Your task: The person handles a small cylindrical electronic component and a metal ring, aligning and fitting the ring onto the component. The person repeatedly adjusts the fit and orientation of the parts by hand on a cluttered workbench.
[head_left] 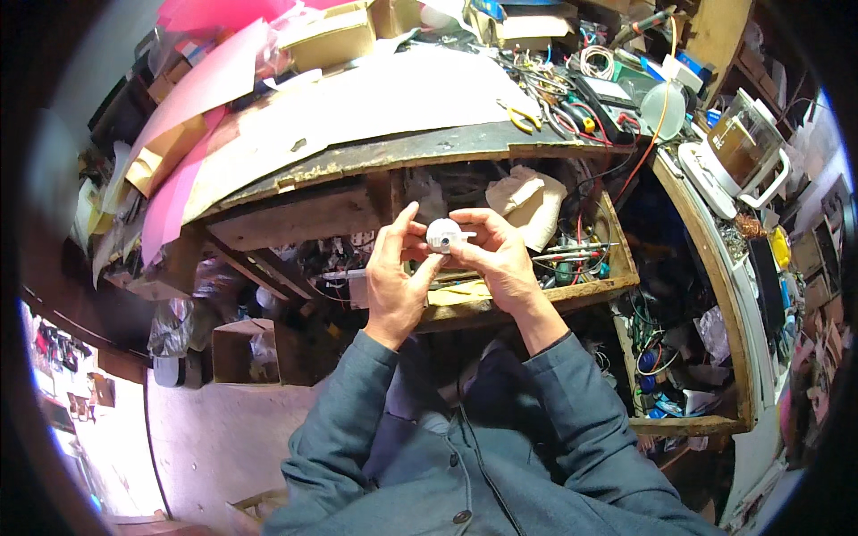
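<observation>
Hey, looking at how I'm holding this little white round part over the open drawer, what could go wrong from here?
1. The small white round part is pinched only by fingertips of the left hand and right hand; a slip would likely drop it into the cluttered open drawer, where it may be hard to find.
2. The thin white stub sticking out toward the right hand looks fragile and might bend or snap if squeezed.
</observation>
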Action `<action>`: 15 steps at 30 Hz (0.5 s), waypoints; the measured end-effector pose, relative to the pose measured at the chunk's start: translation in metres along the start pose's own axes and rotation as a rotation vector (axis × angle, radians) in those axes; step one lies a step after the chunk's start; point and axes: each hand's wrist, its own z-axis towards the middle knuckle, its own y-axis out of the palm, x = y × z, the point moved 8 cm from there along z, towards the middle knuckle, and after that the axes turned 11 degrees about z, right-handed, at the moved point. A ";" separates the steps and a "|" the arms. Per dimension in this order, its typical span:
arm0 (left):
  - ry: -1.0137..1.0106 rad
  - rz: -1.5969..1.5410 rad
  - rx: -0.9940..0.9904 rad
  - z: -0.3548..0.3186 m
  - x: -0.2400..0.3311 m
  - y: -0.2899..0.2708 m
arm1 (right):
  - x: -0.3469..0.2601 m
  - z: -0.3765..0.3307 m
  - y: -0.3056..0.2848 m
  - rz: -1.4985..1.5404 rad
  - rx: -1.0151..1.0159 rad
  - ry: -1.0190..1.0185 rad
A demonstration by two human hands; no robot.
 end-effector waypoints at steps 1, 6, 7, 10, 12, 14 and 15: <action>-0.069 -0.106 -0.031 0.000 -0.011 0.003 | 0.000 0.000 -0.001 0.006 -0.014 -0.008; -0.300 -0.389 -0.215 -0.002 -0.033 0.016 | 0.004 0.002 0.000 0.107 -0.013 0.058; -0.307 -0.398 -0.202 -0.003 -0.036 0.016 | 0.005 0.001 0.001 0.126 -0.006 0.078; -0.342 -0.483 -0.200 -0.004 -0.029 0.016 | 0.007 0.002 -0.005 0.187 0.013 0.113; -0.324 -0.450 -0.172 -0.004 -0.030 0.016 | 0.009 0.002 -0.003 0.243 -0.022 0.147; -0.329 -0.458 -0.151 -0.006 -0.030 0.017 | 0.009 0.002 -0.003 0.237 -0.024 0.152; -0.333 -0.451 -0.139 -0.006 -0.027 0.015 | 0.010 0.002 -0.002 0.236 -0.024 0.152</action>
